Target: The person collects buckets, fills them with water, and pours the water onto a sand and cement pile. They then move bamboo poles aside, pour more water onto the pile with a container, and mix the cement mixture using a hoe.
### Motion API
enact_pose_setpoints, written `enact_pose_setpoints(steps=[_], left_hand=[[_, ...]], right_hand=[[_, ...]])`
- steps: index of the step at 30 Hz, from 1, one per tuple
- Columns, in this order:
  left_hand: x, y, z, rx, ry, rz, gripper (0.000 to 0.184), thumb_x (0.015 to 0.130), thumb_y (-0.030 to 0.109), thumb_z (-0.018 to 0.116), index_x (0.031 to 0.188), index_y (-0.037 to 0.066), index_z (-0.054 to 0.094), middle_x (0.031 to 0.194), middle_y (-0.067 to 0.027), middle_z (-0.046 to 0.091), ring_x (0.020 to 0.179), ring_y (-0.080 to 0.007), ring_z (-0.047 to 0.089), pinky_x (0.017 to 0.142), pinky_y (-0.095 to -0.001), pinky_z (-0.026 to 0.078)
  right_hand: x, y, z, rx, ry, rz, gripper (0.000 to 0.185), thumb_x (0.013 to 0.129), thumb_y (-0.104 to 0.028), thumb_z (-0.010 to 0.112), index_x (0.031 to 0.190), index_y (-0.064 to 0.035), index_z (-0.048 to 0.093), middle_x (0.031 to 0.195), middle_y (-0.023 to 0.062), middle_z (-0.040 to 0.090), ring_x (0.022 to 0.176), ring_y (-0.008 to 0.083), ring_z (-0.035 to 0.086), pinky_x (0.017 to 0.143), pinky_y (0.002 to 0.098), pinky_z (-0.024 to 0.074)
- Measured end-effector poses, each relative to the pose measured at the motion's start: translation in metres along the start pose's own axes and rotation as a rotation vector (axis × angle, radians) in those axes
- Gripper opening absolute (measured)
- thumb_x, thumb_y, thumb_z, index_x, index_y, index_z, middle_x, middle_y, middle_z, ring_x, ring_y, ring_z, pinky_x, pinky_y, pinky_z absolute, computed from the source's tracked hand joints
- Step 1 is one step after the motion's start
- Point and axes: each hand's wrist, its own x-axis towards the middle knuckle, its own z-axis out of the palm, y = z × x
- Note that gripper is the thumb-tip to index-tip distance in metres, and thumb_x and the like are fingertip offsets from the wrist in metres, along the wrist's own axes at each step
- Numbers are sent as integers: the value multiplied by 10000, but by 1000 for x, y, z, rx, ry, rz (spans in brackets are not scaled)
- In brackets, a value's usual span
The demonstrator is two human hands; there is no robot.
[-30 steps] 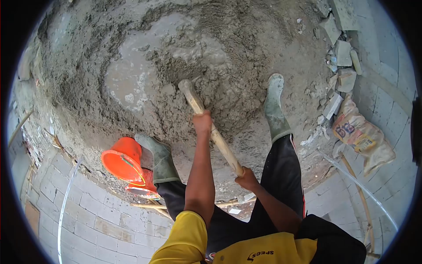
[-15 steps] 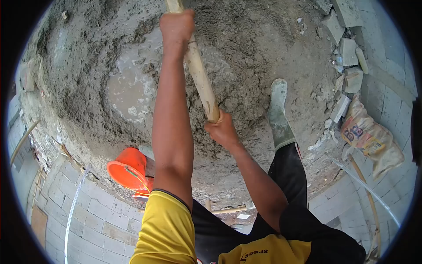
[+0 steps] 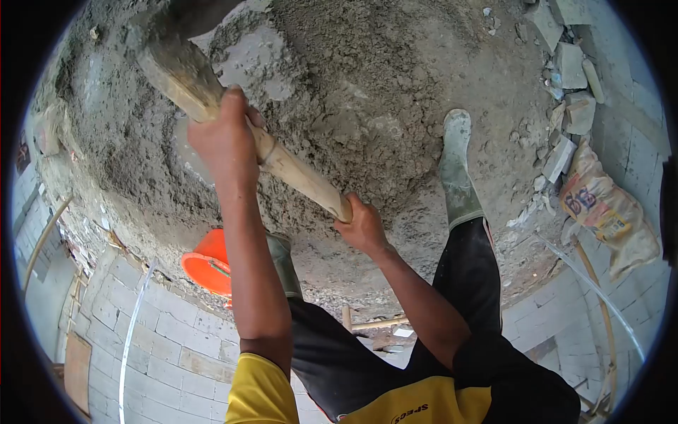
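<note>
I hold a hoe by its pale wooden handle (image 3: 300,175), which slants from lower right to upper left. My left hand (image 3: 226,141) is wrapped round the upper part of the handle, near the mud-coated hoe head (image 3: 173,46). At the handle's near end, my right hand (image 3: 362,225) is closed around the wood. The hoe head is over the upper left of a wide bed of wet grey mortar (image 3: 367,106), its blade partly cut off by the view's top edge. A puddle (image 3: 192,157) shows partly behind my left hand.
An orange bucket (image 3: 206,263) stands at the lower left, partly behind my left forearm. My rubber boots (image 3: 458,162) are at the mortar's near side. Broken blocks (image 3: 571,67) and a printed sack (image 3: 611,212) line the right edge. Grey paving (image 3: 166,332) surrounds the bed.
The hoe has swung, its handle slanting more to the left, and its muddy head has come into view. My left hand moved down and left; my right hand moved slightly down.
</note>
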Motion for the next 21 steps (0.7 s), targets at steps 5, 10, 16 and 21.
enact_pose_setpoints(steps=[5,10,16,21], left_hand=[[164,7,46,167,-79,52,261,832,236,671,804,-21,635,700,-95,630,574,-171,574,532,-328,458],[71,-161,71,319,-222,-317,278,794,194,651,772,-83,653,669,-142,648,581,-212,615,558,-350,469],[-116,-113,37,74,-42,-384,268,824,112,635,1006,-63,545,699,-92,580,526,-163,557,515,-314,457],[-30,24,37,-157,-63,160,156,848,80,643,925,-36,572,659,-83,554,514,-156,546,470,-282,438]], right_hand=[[95,-60,16,170,-6,-24,286,756,-84,674,991,41,572,676,136,629,585,281,643,516,396,473],[-29,9,18,362,-131,404,331,764,-30,638,1077,35,552,681,34,550,486,91,506,414,279,408],[-154,92,-14,9,-49,270,354,716,-93,716,1032,-24,572,861,236,667,844,409,669,737,454,530],[15,14,-37,93,116,-54,346,750,-90,741,1041,-49,557,838,192,688,782,363,703,634,448,556]])
